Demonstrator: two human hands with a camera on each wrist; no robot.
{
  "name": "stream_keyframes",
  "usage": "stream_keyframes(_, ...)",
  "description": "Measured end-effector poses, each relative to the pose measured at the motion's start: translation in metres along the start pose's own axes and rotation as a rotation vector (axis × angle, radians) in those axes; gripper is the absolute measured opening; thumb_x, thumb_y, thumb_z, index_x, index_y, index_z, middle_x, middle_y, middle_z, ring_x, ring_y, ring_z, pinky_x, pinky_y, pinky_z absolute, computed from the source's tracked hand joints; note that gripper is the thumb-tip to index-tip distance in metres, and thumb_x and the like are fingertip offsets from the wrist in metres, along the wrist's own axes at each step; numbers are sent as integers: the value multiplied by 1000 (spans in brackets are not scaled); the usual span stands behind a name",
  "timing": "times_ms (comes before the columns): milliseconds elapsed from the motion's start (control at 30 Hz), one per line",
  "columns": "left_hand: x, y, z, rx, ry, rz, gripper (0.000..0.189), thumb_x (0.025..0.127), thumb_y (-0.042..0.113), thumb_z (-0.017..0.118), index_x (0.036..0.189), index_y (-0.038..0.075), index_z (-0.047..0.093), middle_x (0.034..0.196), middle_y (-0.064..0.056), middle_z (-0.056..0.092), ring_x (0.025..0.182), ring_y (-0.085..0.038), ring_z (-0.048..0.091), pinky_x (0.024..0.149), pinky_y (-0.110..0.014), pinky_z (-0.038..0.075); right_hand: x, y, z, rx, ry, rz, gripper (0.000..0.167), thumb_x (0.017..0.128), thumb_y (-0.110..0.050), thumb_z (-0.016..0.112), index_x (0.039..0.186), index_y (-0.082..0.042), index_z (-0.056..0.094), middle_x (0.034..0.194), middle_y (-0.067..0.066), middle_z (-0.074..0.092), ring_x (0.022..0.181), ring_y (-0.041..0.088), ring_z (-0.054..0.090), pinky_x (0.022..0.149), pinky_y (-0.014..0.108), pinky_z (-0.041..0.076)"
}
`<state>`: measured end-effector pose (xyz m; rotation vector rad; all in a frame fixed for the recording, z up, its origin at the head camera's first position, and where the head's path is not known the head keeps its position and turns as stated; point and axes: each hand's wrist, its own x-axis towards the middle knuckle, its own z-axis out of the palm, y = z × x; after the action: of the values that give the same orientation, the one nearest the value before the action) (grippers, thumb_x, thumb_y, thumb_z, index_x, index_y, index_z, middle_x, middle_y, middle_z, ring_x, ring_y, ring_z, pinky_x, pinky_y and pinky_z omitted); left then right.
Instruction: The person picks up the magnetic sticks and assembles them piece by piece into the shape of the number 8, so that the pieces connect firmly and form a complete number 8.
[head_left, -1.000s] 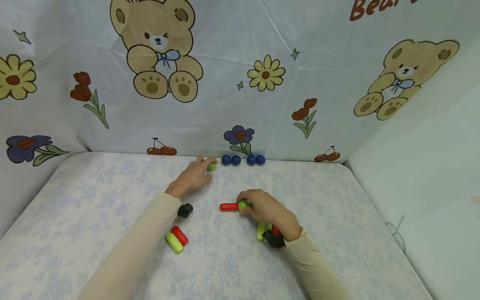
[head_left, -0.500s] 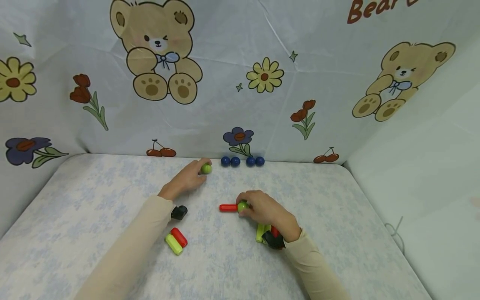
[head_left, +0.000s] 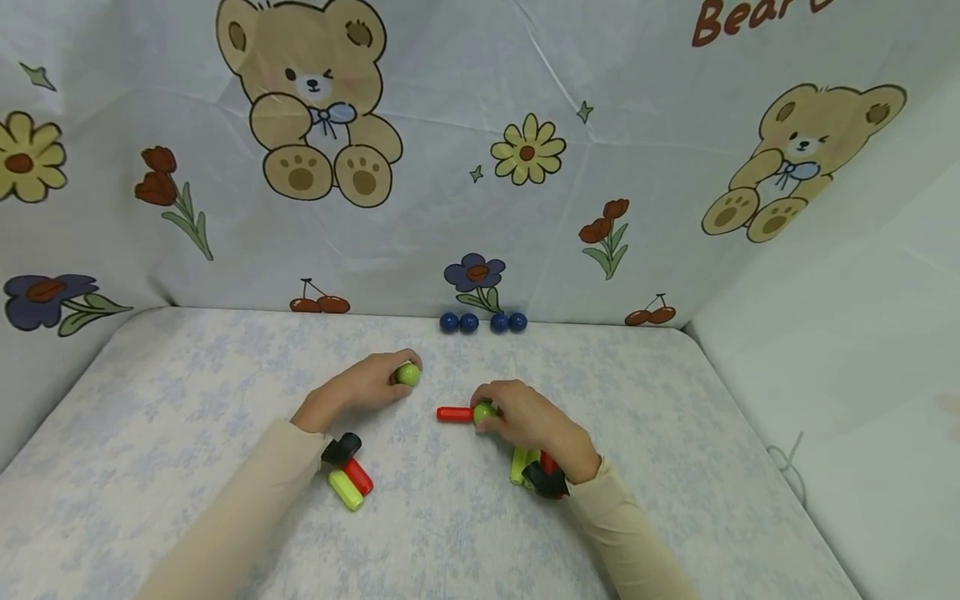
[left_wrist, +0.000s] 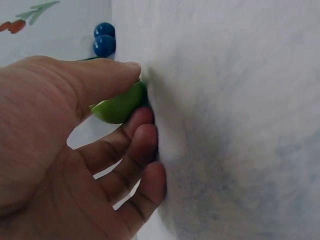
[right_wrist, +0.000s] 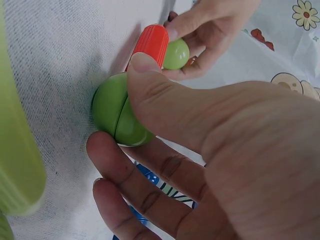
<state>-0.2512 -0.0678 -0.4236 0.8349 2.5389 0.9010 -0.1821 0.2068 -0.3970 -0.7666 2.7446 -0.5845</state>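
Holding the left ball [head_left: 408, 374], a green one, in the left hand [head_left: 366, 382], with thumb and fingers curled about it. Cannot tell about contact between the left ball and the surface [head_left: 435, 542]. Holding the right ball [head_left: 483, 414], green too, in the right hand [head_left: 528, 415], pinched between thumb and fingers near the middle of the surface.

Can see the red stick [head_left: 453, 414] just left of the right ball, seemingly with one end against it, and with its long axis crosswise before the person. Pointing leftward with its free end, past the near side of the left ball rather than straight at it. To get from the left ball to that free end, go rightward and toward the person, over a small gap. Nearer to the left hand at the free end, nearer to the right hand at the other. Overlapping with the left ball in the right wrist view, yet plainly apart in the head view.

Can also see blue balls [head_left: 468, 323] along the far edge, in two pairs; a red piece [head_left: 359, 476] and a lime piece [head_left: 346, 490] side by side near the left wrist; lime sticks [head_left: 519, 465] partly hidden by the right.
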Motion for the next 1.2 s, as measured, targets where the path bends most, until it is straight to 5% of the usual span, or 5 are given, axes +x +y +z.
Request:
stream_keyframes(333, -19, 12, 10, -36, -48, 19, 23, 95, 16, 74, 115, 10, 66, 82, -1, 60, 74, -13, 52, 71, -31, 44, 1, 0, 1, 1, 1, 16, 25, 94, -15, 77, 117, -10, 71, 110, 3, 71, 92, 17, 62, 85, 38, 53)
stream_keyframes(633, -21, 25, 19, 7, -82, 33, 24, 94, 19, 77, 114, 11, 67, 85, 1, 58, 76, -12, 51, 70, -29, 43, 1, 1, 2, -18, 9, 19, 24, 93, -18, 78, 115, -11, 71, 110, 2, 72, 95, 18, 63, 88, 40, 53)
stream_keyframes(1200, -24, 27, 18, 6, -90, 39, 26, 93, 22, 78, 114, 10, 68, 86, 1, 60, 77, -12, 52, 71, -28, 45, 1, 0, 2, -18, 11, 2, 25, 93, -17, 78, 116, -9, 71, 111, 4, 72, 94, 18, 64, 86, 39, 54)
